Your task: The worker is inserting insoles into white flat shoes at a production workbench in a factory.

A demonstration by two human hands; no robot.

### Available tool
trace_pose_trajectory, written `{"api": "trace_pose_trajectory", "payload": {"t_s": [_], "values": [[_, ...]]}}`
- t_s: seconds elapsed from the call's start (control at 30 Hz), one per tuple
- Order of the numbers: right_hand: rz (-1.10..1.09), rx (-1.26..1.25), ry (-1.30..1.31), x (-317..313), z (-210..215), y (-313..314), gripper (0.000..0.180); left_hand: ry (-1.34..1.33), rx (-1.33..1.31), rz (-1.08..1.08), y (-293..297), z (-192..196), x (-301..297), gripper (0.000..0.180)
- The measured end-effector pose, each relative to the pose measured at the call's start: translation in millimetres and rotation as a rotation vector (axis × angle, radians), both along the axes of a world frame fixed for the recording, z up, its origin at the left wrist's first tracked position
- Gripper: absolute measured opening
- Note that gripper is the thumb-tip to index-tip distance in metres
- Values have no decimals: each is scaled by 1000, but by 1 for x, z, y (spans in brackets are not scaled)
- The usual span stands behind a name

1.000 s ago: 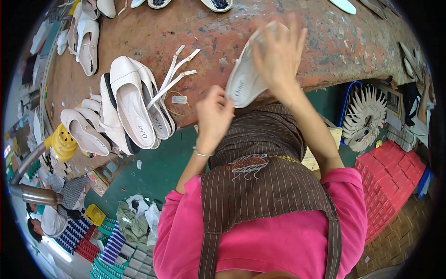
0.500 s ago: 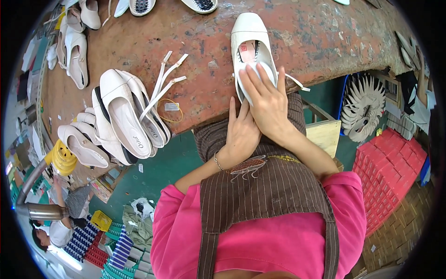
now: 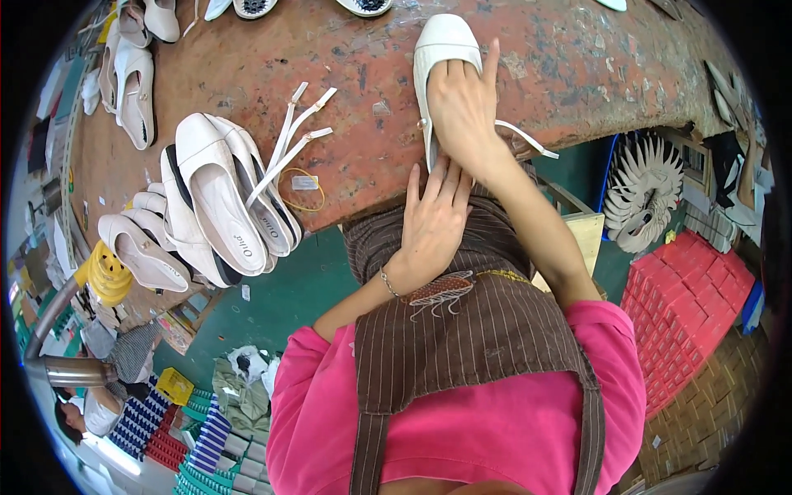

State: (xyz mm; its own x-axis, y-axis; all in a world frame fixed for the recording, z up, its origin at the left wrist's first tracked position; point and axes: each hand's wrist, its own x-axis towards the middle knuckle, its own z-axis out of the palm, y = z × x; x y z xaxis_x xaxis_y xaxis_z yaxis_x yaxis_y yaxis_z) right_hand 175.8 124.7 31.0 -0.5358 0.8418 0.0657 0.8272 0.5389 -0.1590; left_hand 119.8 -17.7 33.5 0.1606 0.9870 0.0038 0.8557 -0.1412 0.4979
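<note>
We see a wide, worn reddish bench (image 3: 247, 74) running across the top of the view, its near edge curving down past the person's body. Below it sits a brown striped apron (image 3: 487, 322) over a pink shirt (image 3: 462, 437). To the right, beyond the bench edge, stand stacked red crates (image 3: 685, 305) and a white fan-like rack (image 3: 648, 194).

On the bench to the left lies a pile of white shoes (image 3: 219, 202), overlapping one another, with loose white straps (image 3: 293, 136) fanning out from its top. Further left, near the rim, more white shoes (image 3: 136, 78) lie in a row. A yellow spool (image 3: 107, 276) sits at the bench's lower left corner. A yellow rubber band (image 3: 301, 190) lies just beside the pile.

The shoe (image 3: 441, 49) in hand rests sole down near the bench's front edge, toe pointing away from the person, a thin strap trailing off to its right. We find the right hand (image 3: 466, 111) lying over the shoe's heel half, fingers curled around it and pressing down, so it grips the shoe. The left hand (image 3: 437, 219) lies flat just below it, fingers straight and together, their tips at the bench edge by the shoe's heel; it holds nothing. A thin bracelet (image 3: 388, 282) circles the left wrist.
</note>
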Motion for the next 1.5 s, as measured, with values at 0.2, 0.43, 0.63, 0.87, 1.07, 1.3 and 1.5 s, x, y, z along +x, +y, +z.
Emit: {"api": "trace_pose_trajectory", "payload": {"t_s": [0.2, 0.43, 0.63, 0.87, 1.07, 1.3, 1.5], "values": [[100, 53, -143, 19, -3, -51, 56, -69, 15, -21, -5, -10, -5, 36], [4, 54, -86, -2, -9, -21, 48, -59, -13, -34, 0, -6, -8, 35], [43, 97, -179, -1, -12, 27, 17, -39, -10, -21, 14, 1, 2, 53], [135, -770, 408, 40, 73, 61, 40, -6, 212, 328, 54, 2, -5, 33], [-278, 108, 415, 164, -9, 224, 37, -849, 119, 227, 53, 82, -109, 26], [-173, 206, 158, 198, -74, 310, 52, -209, 396, 742, -45, 155, -258, 22], [-265, -15, 213, 201, -38, 290, 43, 411, -280, 915, 3, 176, -314, 36]]}}
